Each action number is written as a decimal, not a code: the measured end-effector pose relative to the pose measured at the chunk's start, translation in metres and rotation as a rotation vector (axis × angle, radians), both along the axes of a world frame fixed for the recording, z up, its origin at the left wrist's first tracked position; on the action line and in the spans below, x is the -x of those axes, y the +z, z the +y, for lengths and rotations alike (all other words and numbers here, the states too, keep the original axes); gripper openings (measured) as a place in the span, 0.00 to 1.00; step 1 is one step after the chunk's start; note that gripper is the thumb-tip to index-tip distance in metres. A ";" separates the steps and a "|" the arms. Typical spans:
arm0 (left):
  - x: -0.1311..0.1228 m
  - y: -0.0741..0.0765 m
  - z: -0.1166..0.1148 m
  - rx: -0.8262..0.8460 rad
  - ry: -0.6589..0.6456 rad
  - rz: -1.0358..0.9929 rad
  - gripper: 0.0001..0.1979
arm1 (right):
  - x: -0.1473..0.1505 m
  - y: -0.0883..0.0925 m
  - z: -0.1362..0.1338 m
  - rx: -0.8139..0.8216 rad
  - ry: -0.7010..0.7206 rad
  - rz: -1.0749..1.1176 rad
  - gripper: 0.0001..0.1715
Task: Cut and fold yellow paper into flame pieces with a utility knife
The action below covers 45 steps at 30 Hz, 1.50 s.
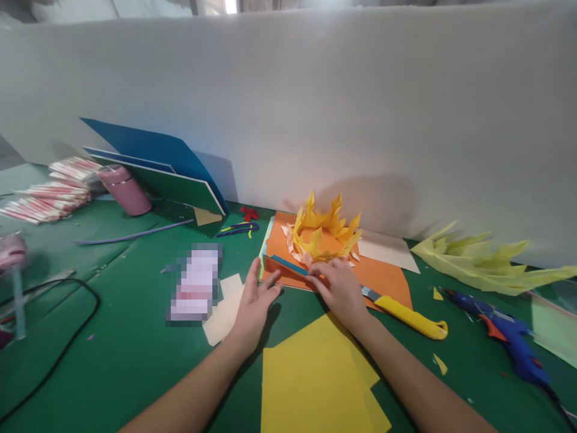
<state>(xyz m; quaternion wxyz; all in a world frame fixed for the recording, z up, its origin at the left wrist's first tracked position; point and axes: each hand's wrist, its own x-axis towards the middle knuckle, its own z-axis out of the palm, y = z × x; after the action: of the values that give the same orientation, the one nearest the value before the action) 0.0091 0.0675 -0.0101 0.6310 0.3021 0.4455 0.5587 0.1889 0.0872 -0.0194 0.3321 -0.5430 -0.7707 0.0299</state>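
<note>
A stack of coloured paper with an orange sheet (383,279) on top lies at the centre. Along its front edge a narrow piece of blue paper (286,264) stands slightly raised. My right hand (339,291) pinches the right end of this blue paper between thumb and fingers. My left hand (256,300) is open at the stack's front left corner, fingers apart; whether it touches the paper I cannot tell. Just behind my hands, a ring of yellow folded-paper points with pale pink pieces, a paper crown (313,237), rests on the orange sheet.
A yellow utility knife (410,317) lies right of my right hand, a blue glue gun (505,334) beyond it. Yellow sheets (311,379) lie between my forearms. A blurred-out phone-like object (195,285) is at left. Further back are a pink bottle (125,191) and leaning boards (157,180).
</note>
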 end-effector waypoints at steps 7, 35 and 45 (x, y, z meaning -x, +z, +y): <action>0.002 0.006 0.000 0.001 -0.055 -0.068 0.38 | -0.001 -0.001 -0.001 -0.010 0.004 -0.006 0.11; 0.010 -0.008 0.008 -0.046 0.370 0.157 0.21 | 0.002 0.007 -0.004 -0.333 0.120 -0.293 0.09; 0.010 -0.005 0.005 -0.023 0.350 0.179 0.21 | 0.008 0.006 0.000 -0.297 0.088 -0.470 0.16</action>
<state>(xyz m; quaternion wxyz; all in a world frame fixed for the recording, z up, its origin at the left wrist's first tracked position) -0.0008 0.0725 -0.0152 0.4787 0.2758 0.5389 0.6359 0.1805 0.0873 -0.0133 0.2188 -0.4462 -0.8454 -0.1956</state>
